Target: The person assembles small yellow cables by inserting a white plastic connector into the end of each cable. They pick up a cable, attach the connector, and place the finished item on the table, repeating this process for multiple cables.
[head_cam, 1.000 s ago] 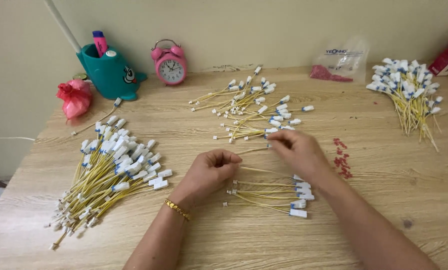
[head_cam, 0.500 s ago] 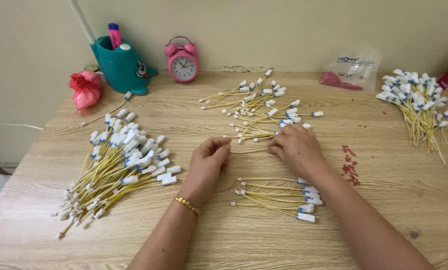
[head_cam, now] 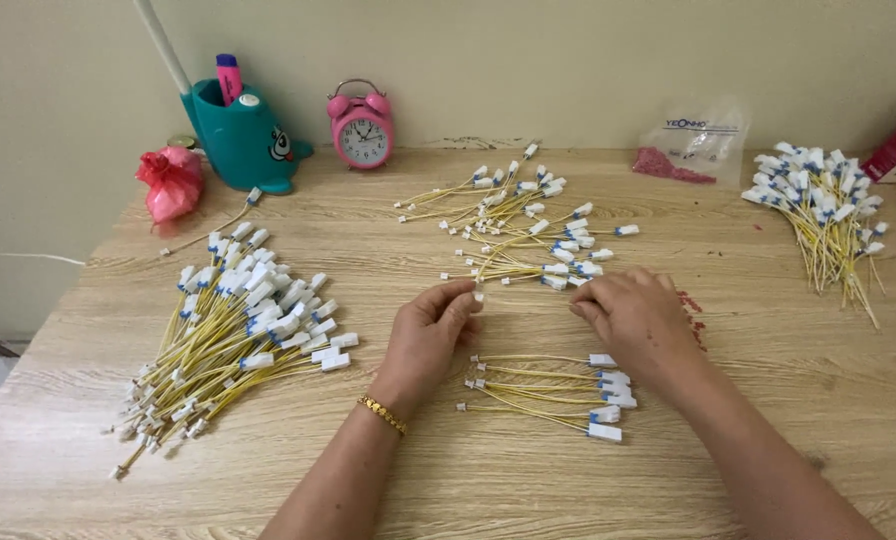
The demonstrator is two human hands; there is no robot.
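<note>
My left hand (head_cam: 428,335) pinches the small white end of a thin yellow wire (head_cam: 528,298) near the middle of the wooden table (head_cam: 468,480). My right hand (head_cam: 640,318) holds the same wire's other end, so it stretches between both hands. Just below the hands lies a small sorted row of yellow wires with white connectors (head_cam: 553,392). A loose scatter of the same wires (head_cam: 523,232) lies right behind the hands.
A big heap of wires (head_cam: 230,335) lies at the left, another bundle (head_cam: 826,212) at the far right. Along the wall stand a teal pen holder (head_cam: 240,135), a pink alarm clock (head_cam: 362,128), a pink bag (head_cam: 172,180) and a clear bag of red bits (head_cam: 690,148).
The view has shifted a little. Both hands have come apart slightly, with one wire now stretched between them; the piles lie as before.
</note>
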